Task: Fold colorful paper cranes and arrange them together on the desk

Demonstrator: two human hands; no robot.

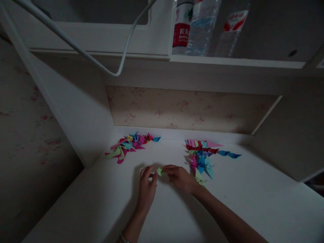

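Note:
A small folded piece of light green paper (pixel 160 171) is between my two hands, above the white desk. My right hand (pixel 179 178) pinches its right side between thumb and fingers. Just to its left is my left hand (pixel 147 184), fingers curled and apart from the thumb; the thumb tip comes close to the paper, and whether it touches I cannot tell. Nearest my right hand lies a group of folded paper cranes (pixel 201 163) in blue, pink and light green. Farther back on the left is a pile of colourful folded paper pieces (pixel 128 145).
Behind the cranes, overlapping folded strips (pixel 199 144) lie in rows. The white desk (pixel 101 202) has side panels and a floral-papered back wall (pixel 177 108). Overhead, a shelf (pixel 238 62) bears plastic bottles (pixel 204 32). A white cable (pixel 121 62) hangs down at upper left.

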